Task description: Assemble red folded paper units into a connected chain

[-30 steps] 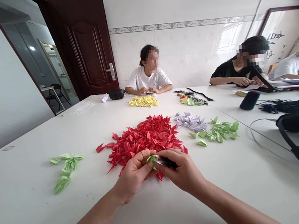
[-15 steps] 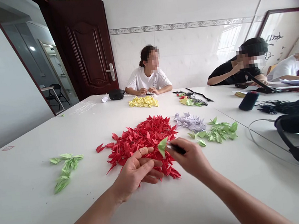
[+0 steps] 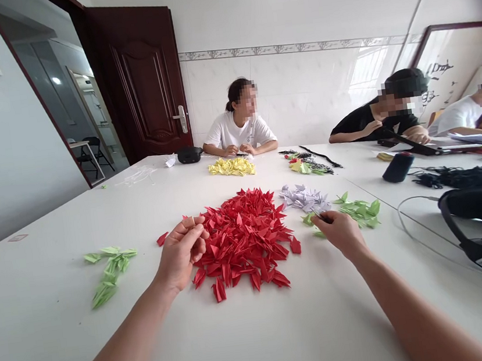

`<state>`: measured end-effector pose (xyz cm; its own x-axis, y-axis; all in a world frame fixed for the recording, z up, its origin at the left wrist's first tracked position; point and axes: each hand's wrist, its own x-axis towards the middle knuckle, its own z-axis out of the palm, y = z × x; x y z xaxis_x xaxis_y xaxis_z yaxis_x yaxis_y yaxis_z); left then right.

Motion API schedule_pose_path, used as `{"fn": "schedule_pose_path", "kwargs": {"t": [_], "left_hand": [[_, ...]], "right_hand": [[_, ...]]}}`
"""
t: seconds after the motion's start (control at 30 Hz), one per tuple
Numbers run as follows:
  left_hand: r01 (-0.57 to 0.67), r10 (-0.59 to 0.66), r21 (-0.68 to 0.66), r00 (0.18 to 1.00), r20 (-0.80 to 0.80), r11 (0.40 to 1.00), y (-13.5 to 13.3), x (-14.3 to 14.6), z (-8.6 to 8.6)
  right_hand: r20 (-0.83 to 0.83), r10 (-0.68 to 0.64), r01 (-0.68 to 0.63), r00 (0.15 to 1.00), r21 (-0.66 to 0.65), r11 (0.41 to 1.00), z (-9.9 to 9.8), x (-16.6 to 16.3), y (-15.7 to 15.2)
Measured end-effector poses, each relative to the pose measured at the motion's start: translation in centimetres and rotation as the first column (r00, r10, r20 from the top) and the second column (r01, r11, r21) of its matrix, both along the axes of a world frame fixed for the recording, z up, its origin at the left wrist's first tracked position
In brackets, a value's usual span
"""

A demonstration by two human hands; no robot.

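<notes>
Green pieces (image 3: 361, 211) lie at one o'clock of the pinched-shut right hand (image 3: 340, 231); left hand (image 3: 182, 252), curled, grip unclear, touches red pile (image 3: 243, 236) at nine o'clock

Paper heap (image 3: 243, 233) on table (image 3: 259, 330)

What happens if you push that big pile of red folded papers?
The red paper pile would probably scatter, since its small folded pieces lie loose on the smooth white table. Each piece looks light and thin, so it likely lifts easily but could crumple if squeezed.
</notes>
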<state>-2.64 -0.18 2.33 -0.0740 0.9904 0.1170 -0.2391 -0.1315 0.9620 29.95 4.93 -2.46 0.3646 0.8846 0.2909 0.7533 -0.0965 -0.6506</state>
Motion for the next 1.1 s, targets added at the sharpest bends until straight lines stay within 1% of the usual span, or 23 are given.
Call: {"fn": "schedule_pose_path", "kwargs": {"t": [0.1, 0.17, 0.23, 0.27, 0.3, 0.33, 0.37, 0.4, 0.43, 0.47, 0.5, 0.57, 0.6, 0.67, 0.73, 0.83, 0.97, 1.03, 1.1], "left_hand": [[-0.029, 0.029, -0.009, 1.000, -0.006, 1.000, 0.2, -0.1, 0.1], [-0.081, 0.082, 0.009, 0.995, -0.054, 0.997, 0.5, -0.8, 0.6], [-0.189, 0.197, 0.061, 0.960, -0.200, 0.980, 1.0, -2.5, 1.1], [-0.259, 0.278, 0.102, 0.905, -0.322, 0.960, 1.2, -3.7, 1.4], [-0.333, 0.362, 0.148, 0.802, -0.475, 0.931, 1.4, -5.0, 1.7], [-0.403, 0.432, 0.200, 0.643, -0.632, 0.893, 1.6, -6.6, 1.9], [-0.468, 0.471, 0.246, 0.458, -0.754, 0.849, 1.8, -8.1, 2.0], [-0.524, 0.465, 0.267, 0.291, -0.836, 0.809, 2.0, -9.6, 2.0], [-0.574, 0.411, 0.250, 0.167, -0.896, 0.780, 2.1, -10.9, 1.9], [-0.625, 0.324, 0.203, 0.086, -0.942, 0.754, 2.2, -12.0, 1.7], [-0.669, 0.226, 0.135, 0.050, -0.973, 0.731, 2.3, -12.8, 1.5], [-0.715, 0.079, 0.016, 0.055, -0.995, 0.699, 2.5, -13.5, 1.0], [-0.717, 0.043, -0.021, 0.071, -0.997, 0.697, 2.7, -13.6, 0.7], [-0.693, 0.015, -0.051, 0.088, -0.996, 0.719, 3.0, -13.3, 0.3], [-0.669, -0.033, -0.084, 0.089, -0.996, 0.738, 3.2, -13.1, 0.0], [-0.662, -0.100, -0.130, 0.084, -0.991, 0.739, 3.6, -13.2, -0.3], [-0.670, -0.086, -0.134, 0.104, -0.991, 0.730, 3.9, -13.9, -0.6], [-0.668, -0.026, -0.115, 0.142, -0.990, 0.735, 3.9, -14.1, -0.7], [-0.660, 0.083, -0.054, 0.175, -0.981, 0.749, 3.8, -14.0, -0.7]], "right_hand": [[-0.005, -0.002, 0.002, 1.000, 0.014, 1.000, 0.0, 0.1, 0.0], [-0.007, -0.004, 0.004, 1.000, 0.027, 1.000, 0.1, 0.1, 0.0], [-0.009, -0.006, 0.007, 1.000, 0.033, 0.999, 0.2, 0.1, 0.0], [-0.008, -0.009, 0.009, 1.000, 0.030, 0.999, 0.2, 0.1, 0.0], [-0.008, -0.010, 0.010, 1.000, 0.027, 1.000, 0.2, 0.1, 0.0], [-0.007, -0.013, 0.013, 1.000, 0.024, 1.000, 0.1, 0.1, 0.0], [-0.007, -0.015, 0.015, 1.000, 0.022, 1.000, 0.0, 0.1, 0.1], [-0.007, -0.017, 0.017, 1.000, 0.022, 1.000, 0.0, 0.1, 0.1], [-0.008, -0.020, 0.020, 1.000, 0.020, 1.000, -0.1, 0.2, 0.2], [-0.010, -0.023, 0.023, 1.000, 0.016, 1.000, -0.2, 0.2, 0.3], [-0.010, -0.026, 0.026, 1.000, 0.010, 1.000, -0.3, 0.2, 0.3], [-0.005, -0.027, 0.027, 1.000, -0.001, 1.000, -0.3, 0.2, 0.4], [0.000, -0.026, 0.026, 1.000, -0.003, 1.000, -0.3, 0.2, 0.3], [0.012, -0.019, 0.019, 1.000, -0.001, 1.000, -0.2, 0.0, 0.2], [0.018, -0.011, 0.011, 1.000, 0.002, 1.000, -0.1, -0.2, 0.1], [0.027, 0.003, -0.003, 1.000, 0.014, 1.000, -0.1, -0.4, 0.0], [0.027, 0.024, -0.025, 0.999, 0.037, 0.999, -0.2, -0.6, 0.0], [0.018, 0.036, -0.036, 0.999, 0.045, 0.998, -0.2, -0.7, 0.0], [0.018, 0.047, -0.048, 0.999, 0.051, 0.998, -0.2, -0.8, -0.1]]}}
